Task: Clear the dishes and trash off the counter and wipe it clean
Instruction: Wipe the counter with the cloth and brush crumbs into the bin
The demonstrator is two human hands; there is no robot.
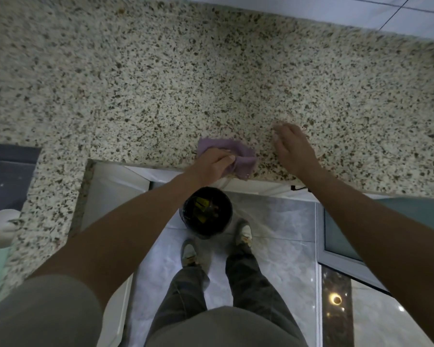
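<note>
A speckled granite counter (211, 71) fills the upper half of the view. At its front edge my left hand (211, 165) grips a bunched purple cloth (238, 156) that lies on the stone. To the right of the cloth my right hand (292, 146) rests flat on the counter with its fingers straight, apart from the cloth. Below the counter's edge, on the floor between the cloth and my feet, stands a black trash bin (207, 214) with yellow scraps inside.
A dark sink basin (8, 176) sits at the left, with a white rounded object (0, 230) below it. White wall tiles (361, 11) run along the back. A cabinet door (348, 229) stands at the right beside the grey floor.
</note>
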